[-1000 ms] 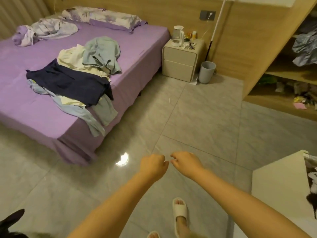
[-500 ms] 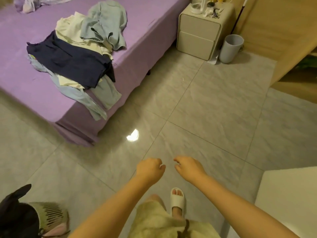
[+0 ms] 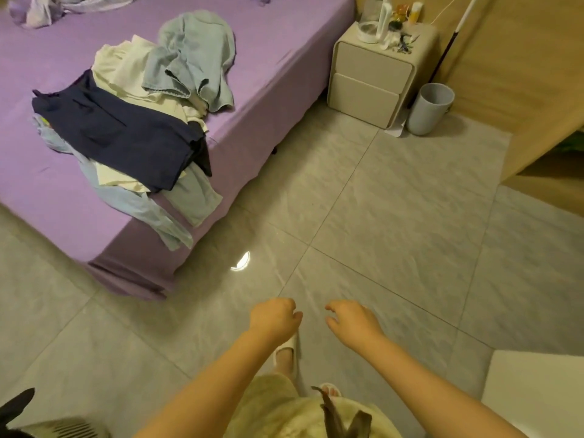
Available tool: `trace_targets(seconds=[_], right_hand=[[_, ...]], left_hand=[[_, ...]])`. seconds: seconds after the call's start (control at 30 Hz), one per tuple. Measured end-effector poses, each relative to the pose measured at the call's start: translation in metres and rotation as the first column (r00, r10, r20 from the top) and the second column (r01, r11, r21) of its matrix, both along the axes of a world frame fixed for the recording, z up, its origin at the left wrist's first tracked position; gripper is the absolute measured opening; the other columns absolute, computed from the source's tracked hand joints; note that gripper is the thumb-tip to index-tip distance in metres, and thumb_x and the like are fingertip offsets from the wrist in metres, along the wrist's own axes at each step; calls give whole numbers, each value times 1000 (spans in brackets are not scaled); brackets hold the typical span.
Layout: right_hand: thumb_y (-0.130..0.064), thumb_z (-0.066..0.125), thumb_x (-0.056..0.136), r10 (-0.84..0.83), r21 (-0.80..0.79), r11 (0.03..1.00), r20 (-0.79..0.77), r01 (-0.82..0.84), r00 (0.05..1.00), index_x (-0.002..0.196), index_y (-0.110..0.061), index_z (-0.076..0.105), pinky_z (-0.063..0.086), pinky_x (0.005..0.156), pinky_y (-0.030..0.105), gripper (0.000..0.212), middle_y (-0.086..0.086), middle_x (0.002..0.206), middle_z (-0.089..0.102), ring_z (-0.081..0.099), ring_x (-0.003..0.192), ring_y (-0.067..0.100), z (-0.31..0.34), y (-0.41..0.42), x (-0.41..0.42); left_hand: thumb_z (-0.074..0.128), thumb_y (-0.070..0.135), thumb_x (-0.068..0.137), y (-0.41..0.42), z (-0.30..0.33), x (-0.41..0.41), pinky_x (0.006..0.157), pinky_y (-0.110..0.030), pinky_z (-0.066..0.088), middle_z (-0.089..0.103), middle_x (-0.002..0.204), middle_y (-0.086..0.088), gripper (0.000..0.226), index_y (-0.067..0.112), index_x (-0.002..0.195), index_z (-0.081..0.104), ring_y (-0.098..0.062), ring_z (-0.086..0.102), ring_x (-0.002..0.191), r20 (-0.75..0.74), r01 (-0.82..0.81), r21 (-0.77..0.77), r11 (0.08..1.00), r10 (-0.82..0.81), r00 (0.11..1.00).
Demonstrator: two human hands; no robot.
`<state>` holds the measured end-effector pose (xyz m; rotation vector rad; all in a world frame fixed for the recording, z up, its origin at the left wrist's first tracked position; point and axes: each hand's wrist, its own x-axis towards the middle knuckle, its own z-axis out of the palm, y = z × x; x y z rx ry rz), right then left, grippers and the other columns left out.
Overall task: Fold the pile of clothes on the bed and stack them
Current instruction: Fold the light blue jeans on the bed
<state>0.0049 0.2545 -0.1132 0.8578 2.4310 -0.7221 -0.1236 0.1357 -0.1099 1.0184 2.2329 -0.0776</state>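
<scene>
A loose pile of clothes lies near the corner of the purple bed [image 3: 284,58]: a navy garment [image 3: 126,134] on top, a cream one [image 3: 126,71] behind it, a pale blue-green one [image 3: 196,55] at the back, and light blue pieces [image 3: 139,207] hanging over the bed's edge. My left hand [image 3: 273,317] and my right hand [image 3: 354,322] hover over the floor, well short of the bed. Both have loosely curled fingers and hold nothing.
A beige nightstand [image 3: 369,80] with a kettle and small items stands right of the bed, a grey bin [image 3: 429,109] beside it. A mop handle leans on the wooden wall. A white surface [image 3: 537,390] sits at lower right. More bedding [image 3: 41,11] lies at the bed's far end.
The view has tilted down and moved closer to the bed. My hands have drifted slightly apart and stay empty.
</scene>
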Motion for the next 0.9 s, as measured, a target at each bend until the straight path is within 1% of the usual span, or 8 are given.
trace_targets(seconds=[0.1, 0.2, 0.3, 0.4, 0.47, 0.53, 0.73, 0.9], right_hand=[[-32, 43, 97, -5, 10, 1000, 8, 5, 1000, 136, -22, 49, 44, 96, 31, 41, 1, 135, 55, 53, 120, 21, 4, 14, -35], [-32, 44, 96, -23, 50, 998, -30, 25, 999, 135, -21, 50, 44, 97, 32, 41, 2, 132, 57, 54, 118, 21, 10, 30, -70], [-32, 44, 96, -32, 80, 996, -58, 37, 998, 129, -19, 56, 44, 94, 33, 37, 3, 125, 61, 56, 113, 23, 16, 41, -94], [-32, 43, 96, -70, 87, 993, -53, 74, 996, 120, -17, 61, 45, 89, 32, 34, 3, 119, 64, 58, 108, 23, 19, 64, -112], [-32, 42, 96, -98, 81, 991, -47, 102, 994, 123, -19, 60, 45, 89, 31, 35, 3, 121, 64, 58, 109, 23, 21, 87, -124], [-31, 42, 96, -109, 77, 991, -44, 112, 993, 125, -19, 59, 44, 90, 31, 35, 3, 122, 63, 57, 110, 24, 20, 113, -137], [-30, 41, 98, -35, 57, 998, -39, 37, 999, 127, -18, 57, 42, 94, 31, 36, 4, 125, 61, 55, 114, 24, 20, 194, -180], [-28, 40, 98, 30, 40, 999, -28, -29, 999, 123, -13, 59, 46, 93, 34, 35, 8, 124, 62, 57, 111, 27, 26, 268, -217]], left_hand=[[38, 44, 98, 18, 0, -37, 81, -33, 50, 66, 111, -3, 40, 15, 115, 60, -22, 62, 98, -20, 25, 19, 1000, -25, 1000], [39, 44, 98, 37, 2, -69, 82, -32, 52, 66, 110, -3, 39, 16, 116, 60, -20, 62, 97, -19, 43, 45, 998, -42, 999], [40, 44, 98, 49, 4, -90, 84, -32, 52, 65, 112, -3, 39, 17, 117, 60, -20, 62, 99, -18, 55, 42, 998, -54, 998], [40, 43, 98, 65, 5, -114, 84, -32, 52, 64, 116, -3, 39, 17, 119, 60, -20, 61, 102, -5, 60, 29, 998, -60, 998], [41, 42, 98, 79, 7, -129, 83, -30, 52, 64, 116, -3, 39, 16, 119, 60, -20, 62, 102, 9, 66, 40, 997, -66, 998], [41, 41, 99, 97, 7, -144, 86, -31, 52, 64, 117, -4, 39, 14, 120, 60, -20, 62, 102, 22, 57, 43, 997, -58, 998], [39, 40, 100, 172, 11, -183, 90, -34, 52, 63, 120, -5, 39, 15, 123, 58, -22, 61, 105, 21, -13, 18, 1000, 13, 1000], [39, 38, 100, 238, 17, -213, 89, -35, 53, 64, 117, -4, 37, 13, 119, 60, -22, 62, 102, -24, -63, 17, 998, 63, 998]])
